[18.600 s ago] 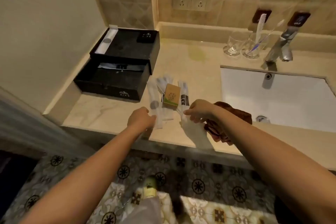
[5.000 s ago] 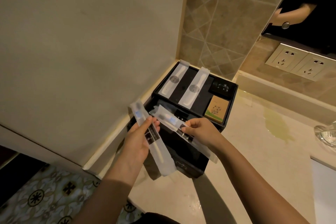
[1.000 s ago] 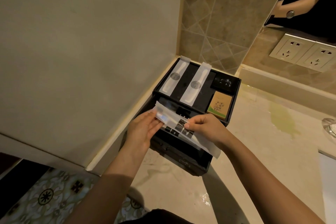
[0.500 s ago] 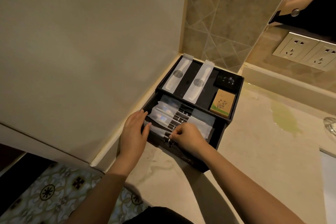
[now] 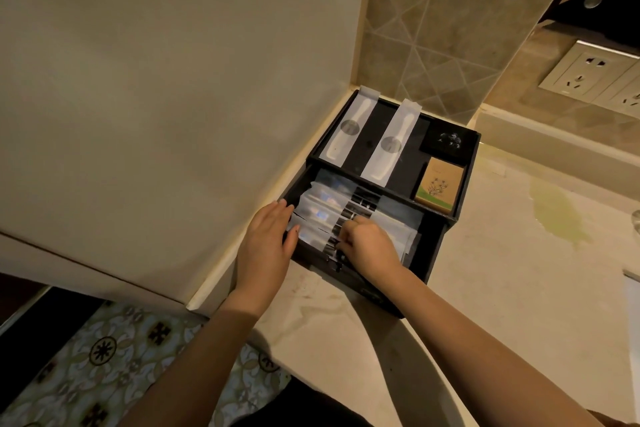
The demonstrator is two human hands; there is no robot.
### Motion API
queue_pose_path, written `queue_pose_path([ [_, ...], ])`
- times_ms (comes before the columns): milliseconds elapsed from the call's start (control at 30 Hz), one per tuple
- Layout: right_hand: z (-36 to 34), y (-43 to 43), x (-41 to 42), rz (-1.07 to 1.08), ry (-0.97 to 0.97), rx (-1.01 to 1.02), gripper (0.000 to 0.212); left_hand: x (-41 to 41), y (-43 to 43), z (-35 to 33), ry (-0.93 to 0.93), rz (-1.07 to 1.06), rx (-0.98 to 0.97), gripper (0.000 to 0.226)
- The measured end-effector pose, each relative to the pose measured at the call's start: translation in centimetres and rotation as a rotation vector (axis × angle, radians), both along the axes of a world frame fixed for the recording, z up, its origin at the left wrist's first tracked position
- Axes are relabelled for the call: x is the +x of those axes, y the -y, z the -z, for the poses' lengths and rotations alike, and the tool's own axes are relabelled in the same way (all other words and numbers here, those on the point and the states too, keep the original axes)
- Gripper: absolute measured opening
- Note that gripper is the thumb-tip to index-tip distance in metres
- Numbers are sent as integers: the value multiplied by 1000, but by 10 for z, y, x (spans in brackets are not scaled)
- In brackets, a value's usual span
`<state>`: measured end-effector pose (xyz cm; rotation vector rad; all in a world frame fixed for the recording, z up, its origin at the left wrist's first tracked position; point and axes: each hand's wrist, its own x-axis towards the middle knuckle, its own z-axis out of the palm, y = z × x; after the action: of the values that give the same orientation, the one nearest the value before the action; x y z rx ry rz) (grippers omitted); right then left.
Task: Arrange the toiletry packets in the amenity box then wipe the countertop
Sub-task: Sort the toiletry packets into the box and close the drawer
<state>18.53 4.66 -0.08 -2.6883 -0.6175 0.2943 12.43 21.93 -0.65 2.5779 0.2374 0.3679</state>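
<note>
Where the counter met the corner of the wall, the following was noted.
Amenity box: black, two-level, set on the pale stone counter tight against the wall skirting, its lower drawer pulled out toward the person.
Drawer contents: a row of clear toiletry packets with dark printed bands lay crosswise in the drawer, overlapping one another.
Upper tray: two long white packets lay side by side and apart, lengthwise, at the left; a small black box sat in the far right corner, with a kraft soap box just in front of it.
Left hand: laid flat, fingers extended and together, pressing against the left ends of the packets at the drawer's left side. It gripped nothing.
Right hand: curled, knuckles up, on top of the packets near the drawer's front middle. The fingertips were tucked under and hidden; whether they pinched a packet could not be told.
Counter surface: a yellowish stain showed to the right of the box, well apart from it, and faint wet streaks lay in front of the drawer.
Surroundings: wall sockets were mounted at the upper right; patterned floor tiles showed below the counter edge.
</note>
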Motion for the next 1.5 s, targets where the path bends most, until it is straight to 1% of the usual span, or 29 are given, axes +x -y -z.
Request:
queue_pose_path([
  [133,-1,-2,2,-12,34,-9,14,1,-2,1,20,21,-13,39],
  [267,0,-5,3,-1,18,-20,16,2,-4,0,21,34,-18,39],
  [400,0,-4,2,51,-6,30,19,4,-7,-2,4,63,-25,41],
  [500,-5,2,-4,114,22,97,12,6,-9,-6,-20,106,-15,44],
  [567,-11,8,-15,159,36,153,11,12,-10,-8,-35,145,-11,48],
  [633,-18,15,-31,187,33,180,17,25,-9,-14,-43,188,-43,51],
  [733,-22,18,-60,172,24,146,26,60,-3,-23,-20,279,-69,53],
  [833,-18,16,-81,192,20,84,31,104,13,-29,-30,398,39,56],
  [933,-16,11,-88,263,68,59,29,138,27,-26,-122,485,205,61],
  [1000,-13,6,-88,285,109,-1,29,153,33,-23,-176,533,291,62],
  [1100,-14,-2,-88,304,135,-70,26,166,35,-21,-202,585,390,62],
  [1167,-11,-6,-90,347,226,-117,19,170,34,-21,-214,615,429,63],
  [1233,-10,-12,-94,411,248,-126,16,170,34,-21,-221,625,445,65],
  [1333,-4,-20,-98,494,282,-124,16,170,35,-24,-225,653,476,68],
  [1433,-2,-22,-102,498,322,-127,16,170,39,-27,-184,724,520,66],
  [1500,0,-21,-103,504,375,-124,23,171,37,-27,-175,764,524,65],
])
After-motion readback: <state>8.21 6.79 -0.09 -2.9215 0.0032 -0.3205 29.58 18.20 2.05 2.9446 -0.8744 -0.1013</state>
